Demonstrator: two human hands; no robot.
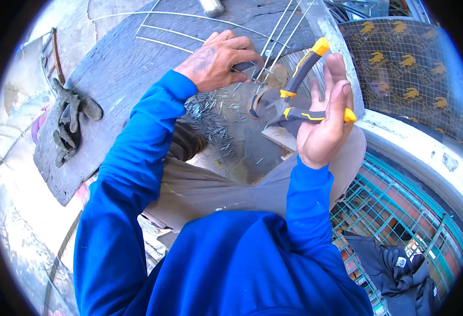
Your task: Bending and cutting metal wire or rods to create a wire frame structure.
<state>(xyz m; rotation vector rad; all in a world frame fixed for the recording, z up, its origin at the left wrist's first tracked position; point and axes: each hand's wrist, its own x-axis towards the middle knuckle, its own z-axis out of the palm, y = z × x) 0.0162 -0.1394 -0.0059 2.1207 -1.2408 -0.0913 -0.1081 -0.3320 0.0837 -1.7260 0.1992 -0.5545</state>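
Note:
My right hand (326, 121) holds pliers with black and yellow handles (301, 73). The lower handle lies between thumb and palm, while the fingers extend beside the upper one. The handles are spread wide, and the plier head points toward the wires. My left hand (218, 62) is curled, with fingers and thumb closing on a thin wire frame (279, 39). Parallel wires show on both sides of that hand, and its grip partly hides them. A dark patch shows between its thumb and fingers; I cannot make out what it is.
Beneath the wire frame is a weathered wooden board (113, 79), with a grey work glove (70, 121) at its left. Cut wire bits (215, 118) litter the ground between my legs. On the right are a dark patterned panel (405, 68), a green wire cage (395, 195) and dark cloth (395, 268).

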